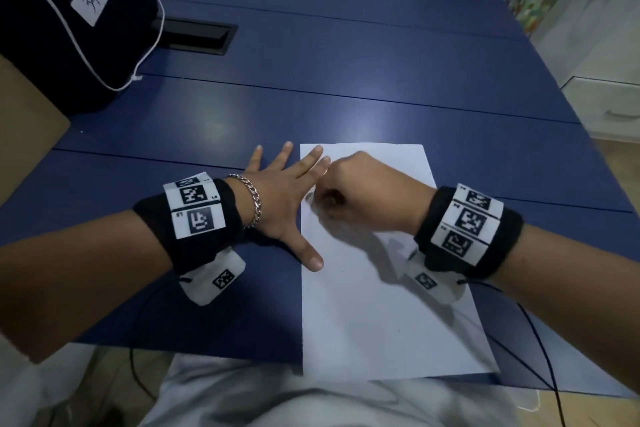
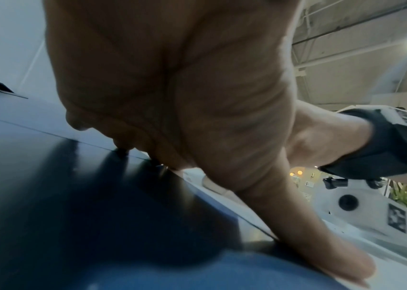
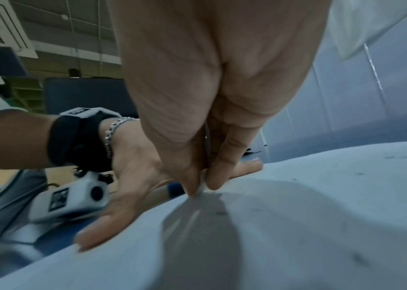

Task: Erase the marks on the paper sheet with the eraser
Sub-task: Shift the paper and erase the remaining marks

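A white paper sheet (image 1: 381, 288) lies on a blue table (image 1: 346, 97), its near edge at the table's front edge by the person's lap. The left hand (image 1: 284, 198) lies flat with fingers spread and straight, palm down, straddling the sheet's left edge: the thumb (image 1: 311, 256) and 2 fingertips press on the paper, the other fingers rest on the table. It holds nothing. The right hand (image 1: 363, 194) is over the upper left part of the sheet, just beside the left hand's fingers, with its fingers curled down. In the right wrist view its thumb and forefinger pinch a small white eraser (image 3: 202, 188), whose tip touches the paper. Faint grey marks (image 1: 310, 198) show on the sheet right by that hand, in the gap between both hands; they are blurred. A few small dark specks (image 3: 358, 259) lie elsewhere on the paper. A dark bag (image 1: 62, 21) with a label reading 346 sits at the table's far left corner, well apart from the sheet.
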Available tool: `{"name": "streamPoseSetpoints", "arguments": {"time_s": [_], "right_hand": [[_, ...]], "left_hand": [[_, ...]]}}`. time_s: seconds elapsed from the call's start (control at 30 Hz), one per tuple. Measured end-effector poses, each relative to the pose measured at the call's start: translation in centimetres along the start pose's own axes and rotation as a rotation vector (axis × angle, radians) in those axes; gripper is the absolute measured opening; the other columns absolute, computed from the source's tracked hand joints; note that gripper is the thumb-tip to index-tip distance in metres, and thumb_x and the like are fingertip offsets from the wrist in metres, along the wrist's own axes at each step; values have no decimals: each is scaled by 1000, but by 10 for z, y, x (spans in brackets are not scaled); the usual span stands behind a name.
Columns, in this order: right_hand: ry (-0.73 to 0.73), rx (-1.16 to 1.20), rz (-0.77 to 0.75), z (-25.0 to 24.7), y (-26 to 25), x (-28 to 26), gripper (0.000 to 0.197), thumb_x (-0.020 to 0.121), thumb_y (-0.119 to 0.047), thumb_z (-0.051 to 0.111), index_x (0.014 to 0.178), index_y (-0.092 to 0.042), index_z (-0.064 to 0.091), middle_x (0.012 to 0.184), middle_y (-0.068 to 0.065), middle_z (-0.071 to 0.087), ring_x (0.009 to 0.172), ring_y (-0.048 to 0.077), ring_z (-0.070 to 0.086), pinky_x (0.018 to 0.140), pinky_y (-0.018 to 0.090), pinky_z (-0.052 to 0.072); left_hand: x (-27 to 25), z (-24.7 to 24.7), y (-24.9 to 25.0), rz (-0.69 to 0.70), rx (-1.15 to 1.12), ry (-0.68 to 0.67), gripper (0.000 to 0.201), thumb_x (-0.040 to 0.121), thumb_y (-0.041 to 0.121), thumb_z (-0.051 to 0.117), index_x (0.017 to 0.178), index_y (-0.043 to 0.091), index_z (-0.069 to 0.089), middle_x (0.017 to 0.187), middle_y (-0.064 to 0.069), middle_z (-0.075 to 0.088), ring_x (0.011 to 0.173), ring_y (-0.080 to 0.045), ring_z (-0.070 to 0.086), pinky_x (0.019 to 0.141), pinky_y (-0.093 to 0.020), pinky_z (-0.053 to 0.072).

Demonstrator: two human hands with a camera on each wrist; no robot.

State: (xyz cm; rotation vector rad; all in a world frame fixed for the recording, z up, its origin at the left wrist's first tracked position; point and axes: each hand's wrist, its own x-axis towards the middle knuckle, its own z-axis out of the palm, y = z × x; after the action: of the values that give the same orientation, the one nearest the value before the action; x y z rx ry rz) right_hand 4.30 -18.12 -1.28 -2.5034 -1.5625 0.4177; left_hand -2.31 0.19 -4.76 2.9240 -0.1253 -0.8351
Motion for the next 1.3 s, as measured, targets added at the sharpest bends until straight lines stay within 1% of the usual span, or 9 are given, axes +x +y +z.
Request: {"name": "streamPoseSetpoints", "arguments": {"time_s": [0.13, 0.27, 0.33, 0.47, 0.67, 0.83, 0.97, 1.13, 1.3], "right_hand": [[110, -65, 213, -10, 29, 16, 14, 85, -14, 58, 77, -9, 69, 68, 7, 65, 69, 31, 60, 67, 40, 53], [11, -16, -7, -2, -8, -4, 25, 84, -12, 59, 62, -20, 51, 60, -3, 50, 56, 21, 44, 59, 34, 35], [-81, -46, -85, 0, -11, -13, 19, 84, -17, 58, 66, -14, 61, 64, -1, 60, 60, 23, 51, 60, 34, 41], [56, -72, 94, -10, 22, 0, 19, 86, -21, 57, 77, -12, 70, 70, 3, 70, 68, 29, 62, 69, 42, 55], [-115, -31, -166, 4, -14, -17, 17, 85, -22, 61, 75, -14, 72, 71, 0, 69, 65, 24, 60, 64, 38, 49], [72, -61, 85, -18, 39, 1, 16, 86, -19, 65, 92, -15, 79, 85, -1, 78, 81, 26, 70, 76, 35, 55], [226, 71, 326, -46, 81, -21, 15, 88, -24, 78, 100, -18, 83, 85, -9, 75, 88, 17, 72, 85, 30, 57], [135, 90, 366, -32, 95, -54, 14, 89, -30, 79, 100, -22, 83, 83, -16, 74, 83, 8, 70, 72, 7, 46], [147, 110, 362, -25, 96, -58, 16, 90, -30, 79, 101, -21, 83, 84, -14, 74, 82, 9, 70, 74, 15, 51]], "left_hand": [[-2, -3, 3, -14, 24, -28, 174, 34, 107, 65, 159, 36, -34, 165, 20, -41, 156, -32, -35, 120, -75, -13], [-2, -3, 3, -17, 14, -30, 175, 32, 106, 65, 160, 37, -32, 165, 20, -40, 156, -32, -33, 119, -76, -13], [-2, -3, 3, -18, 24, -25, 175, 32, 107, 65, 159, 37, -33, 166, 20, -40, 156, -32, -33, 120, -76, -12], [-3, -4, 4, -26, 38, -36, 175, 33, 108, 64, 158, 36, -36, 165, 20, -42, 156, -31, -34, 120, -76, -12], [-4, -3, 5, -23, 30, -28, 175, 33, 106, 65, 160, 35, -32, 166, 19, -40, 157, -32, -32, 120, -77, -9], [-5, -6, 6, -30, 40, -55, 174, 35, 107, 65, 158, 35, -36, 164, 19, -43, 156, -31, -34, 120, -77, -10], [-5, -6, 4, -24, 51, -58, 174, 36, 108, 64, 158, 35, -36, 163, 19, -44, 155, -30, -36, 120, -77, -11], [0, -17, 3, 49, 30, -79, 169, 43, 106, 64, 158, 34, -36, 162, 14, -47, 152, -31, -41, 121, -72, -17], [23, -32, 33, 212, 38, 35, 154, 59, 99, 64, 166, 28, -21, 171, 4, -34, 159, -29, -28, 128, -60, -10]]}}
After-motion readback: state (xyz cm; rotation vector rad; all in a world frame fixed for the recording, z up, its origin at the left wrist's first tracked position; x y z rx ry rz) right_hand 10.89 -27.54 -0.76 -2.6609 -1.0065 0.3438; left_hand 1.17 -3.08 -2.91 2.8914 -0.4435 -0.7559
